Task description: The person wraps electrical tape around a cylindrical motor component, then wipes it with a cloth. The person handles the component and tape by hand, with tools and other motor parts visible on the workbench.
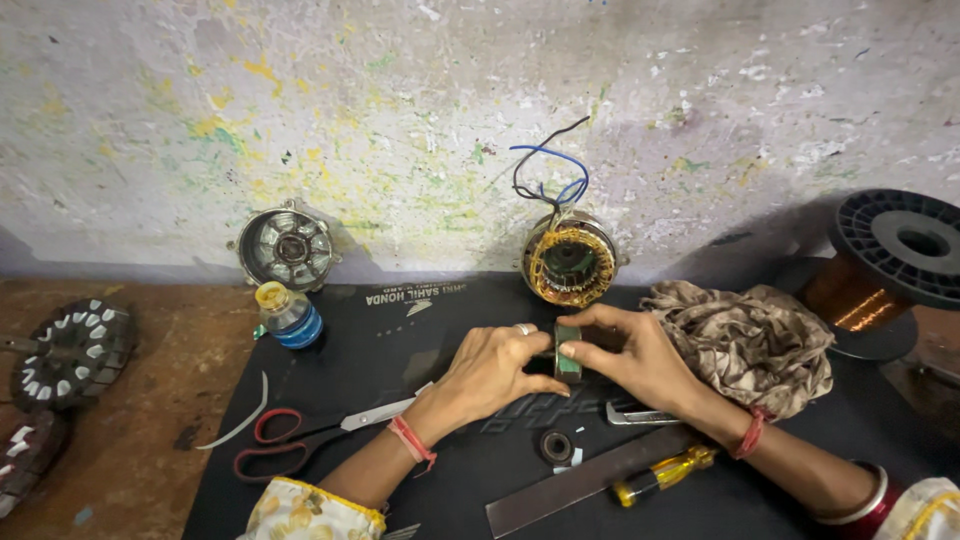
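Observation:
My left hand [492,368] and my right hand [640,355] meet over the black mat [400,330], both gripping a small green-grey strip-like piece [568,352] held upright between thumbs and fingers. What lies behind it is hidden by my fingers. Just beyond my hands a wound motor stator [568,260] with copper coils and black and blue wires leans against the wall.
Red-handled scissors [300,440], a small black ring [555,446], a flat metal bar [590,480], a yellow-handled screwdriver [660,474], a patterned cloth [750,340], a copper wire spool [880,270], a small bottle [288,315], a motor housing [288,248] and dark stator cores [70,350] surround me.

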